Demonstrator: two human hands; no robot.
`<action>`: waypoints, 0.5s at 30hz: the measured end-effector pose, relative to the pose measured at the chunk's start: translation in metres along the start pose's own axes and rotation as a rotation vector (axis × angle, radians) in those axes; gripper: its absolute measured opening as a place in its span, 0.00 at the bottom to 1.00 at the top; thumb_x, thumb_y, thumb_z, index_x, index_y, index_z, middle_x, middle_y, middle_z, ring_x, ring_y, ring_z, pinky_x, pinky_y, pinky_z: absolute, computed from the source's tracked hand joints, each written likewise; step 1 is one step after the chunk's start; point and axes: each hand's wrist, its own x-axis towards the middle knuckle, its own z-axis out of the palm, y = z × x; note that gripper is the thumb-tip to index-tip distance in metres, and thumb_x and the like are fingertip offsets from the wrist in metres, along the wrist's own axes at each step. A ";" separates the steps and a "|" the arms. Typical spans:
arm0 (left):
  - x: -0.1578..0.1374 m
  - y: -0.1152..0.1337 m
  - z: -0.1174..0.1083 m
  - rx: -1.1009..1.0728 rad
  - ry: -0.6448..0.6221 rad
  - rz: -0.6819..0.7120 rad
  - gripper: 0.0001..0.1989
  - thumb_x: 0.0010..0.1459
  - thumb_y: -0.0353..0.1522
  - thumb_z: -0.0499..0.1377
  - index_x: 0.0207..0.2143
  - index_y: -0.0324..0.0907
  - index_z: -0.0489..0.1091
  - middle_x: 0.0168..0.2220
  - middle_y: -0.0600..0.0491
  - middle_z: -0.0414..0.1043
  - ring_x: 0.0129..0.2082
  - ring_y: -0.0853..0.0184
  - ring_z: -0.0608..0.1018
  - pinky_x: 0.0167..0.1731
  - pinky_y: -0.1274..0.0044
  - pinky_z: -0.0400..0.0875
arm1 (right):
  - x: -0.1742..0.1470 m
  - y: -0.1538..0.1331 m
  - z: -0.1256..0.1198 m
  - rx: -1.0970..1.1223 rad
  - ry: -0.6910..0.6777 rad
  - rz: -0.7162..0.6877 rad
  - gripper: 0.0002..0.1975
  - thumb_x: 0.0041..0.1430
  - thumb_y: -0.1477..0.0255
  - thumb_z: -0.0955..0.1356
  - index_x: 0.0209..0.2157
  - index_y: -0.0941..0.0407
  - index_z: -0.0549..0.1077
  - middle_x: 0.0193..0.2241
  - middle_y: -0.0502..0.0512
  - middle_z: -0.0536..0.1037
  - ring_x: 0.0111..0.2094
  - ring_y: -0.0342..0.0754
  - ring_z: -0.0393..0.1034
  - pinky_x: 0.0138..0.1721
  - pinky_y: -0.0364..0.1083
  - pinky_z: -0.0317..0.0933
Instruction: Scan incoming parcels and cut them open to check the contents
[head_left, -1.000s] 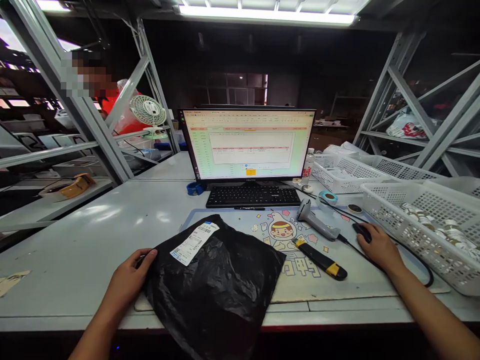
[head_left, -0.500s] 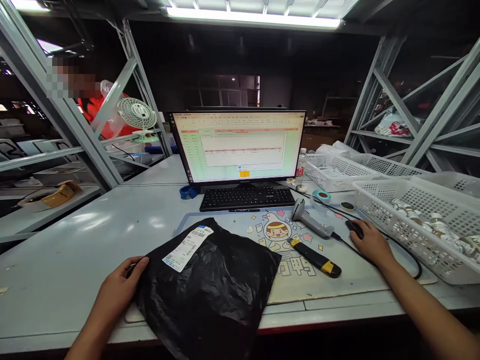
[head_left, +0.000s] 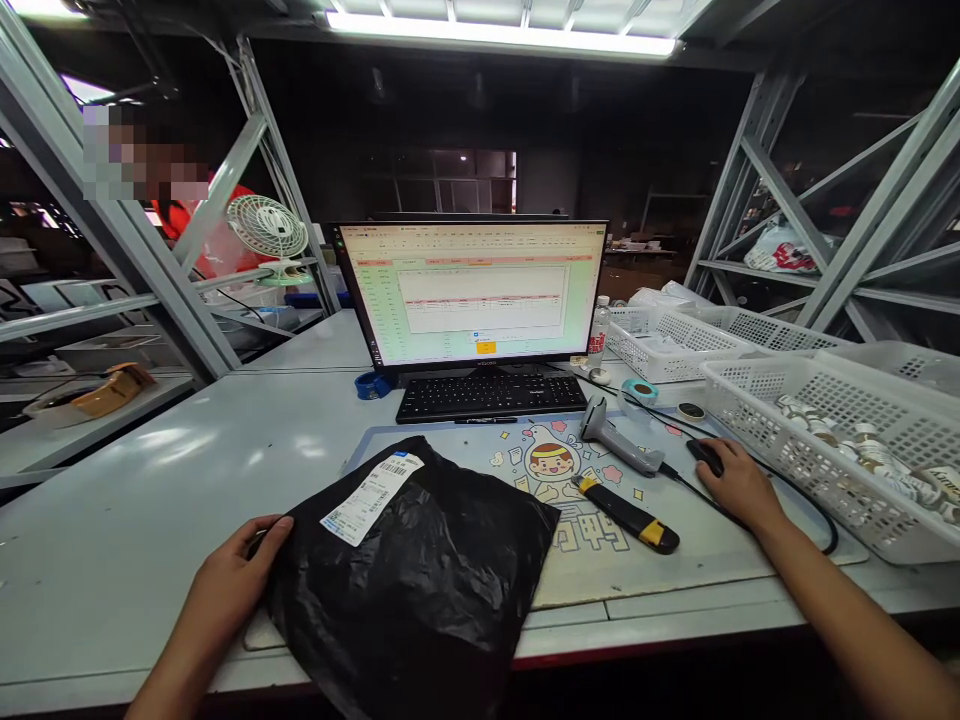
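Note:
My left hand (head_left: pixel 234 577) pinches the left edge of a black plastic mailing bag (head_left: pixel 427 570). The bag lies partly on the desk mat (head_left: pixel 577 585) and hangs over the front edge; a white shipping label (head_left: pixel 373 497) is stuck on its upper left. At the right, my right hand (head_left: pixel 739 487) is closed over a black computer mouse (head_left: pixel 705 457). Between the bag and that hand lie a black and yellow utility knife (head_left: pixel 628 515) and a grey barcode scanner (head_left: pixel 621 440) with its cable running to the right.
A monitor (head_left: pixel 480 295) showing a spreadsheet stands behind a black keyboard (head_left: pixel 491 396). White perforated baskets (head_left: pixel 795 460) line the right, the nearest holding several small bottles. Tape rolls (head_left: pixel 640 391) lie near the scanner. Beyond the left rack, a person in red (head_left: pixel 171 217) is near a fan (head_left: pixel 268 227).
The view has shifted very slightly. Both hands keep their places on the bag and the mouse, and the person behind the rack has moved a little.

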 end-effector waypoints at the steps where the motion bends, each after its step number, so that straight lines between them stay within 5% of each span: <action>1: -0.001 0.001 0.000 -0.001 0.002 -0.003 0.27 0.49 0.55 0.58 0.40 0.46 0.78 0.41 0.46 0.84 0.46 0.47 0.82 0.49 0.63 0.75 | 0.000 0.000 0.000 -0.001 0.000 0.002 0.25 0.67 0.60 0.61 0.58 0.56 0.75 0.59 0.63 0.75 0.55 0.60 0.75 0.55 0.56 0.71; 15: -0.005 0.007 -0.004 0.014 -0.028 -0.035 0.29 0.50 0.56 0.58 0.43 0.45 0.78 0.42 0.45 0.84 0.45 0.49 0.83 0.43 0.67 0.74 | -0.001 -0.001 -0.002 -0.005 -0.014 0.009 0.24 0.67 0.59 0.62 0.57 0.53 0.75 0.58 0.61 0.76 0.53 0.59 0.75 0.51 0.55 0.71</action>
